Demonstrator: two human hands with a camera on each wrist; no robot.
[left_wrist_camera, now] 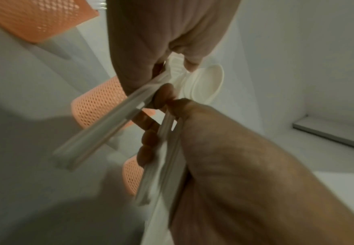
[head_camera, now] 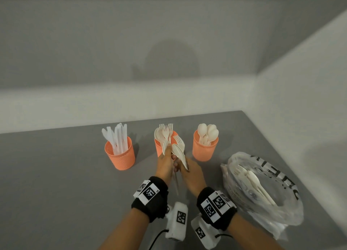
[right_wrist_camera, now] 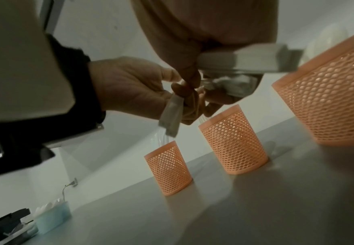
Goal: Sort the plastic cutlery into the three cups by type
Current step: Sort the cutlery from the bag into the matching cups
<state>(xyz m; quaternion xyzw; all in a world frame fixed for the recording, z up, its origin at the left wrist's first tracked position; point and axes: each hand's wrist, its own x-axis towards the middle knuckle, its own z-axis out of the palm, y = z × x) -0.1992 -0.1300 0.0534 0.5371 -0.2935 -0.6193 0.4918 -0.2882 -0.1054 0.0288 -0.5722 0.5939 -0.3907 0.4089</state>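
Three orange mesh cups stand in a row on the grey table (head_camera: 56, 184): the knife cup (head_camera: 120, 155) on the left, the fork cup (head_camera: 159, 148) in the middle, the spoon cup (head_camera: 205, 148) on the right. Both hands meet just in front of the fork cup. My left hand (head_camera: 170, 155) pinches a white spoon (head_camera: 165, 147) by its handle (left_wrist_camera: 100, 127). My right hand (head_camera: 180, 167) grips a small bundle (head_camera: 178, 152) of spoons and a fork, with their handles (right_wrist_camera: 245, 61) across its palm. The fingers of both hands overlap, so exactly which piece lies in which hand is partly hidden.
A crumpled clear plastic bag (head_camera: 262, 189) lies at the right of the table with more forks and spoons (head_camera: 251, 182) in it. White walls close the table at the back and right. A small pale blue box (right_wrist_camera: 52, 215) sits far to the left.
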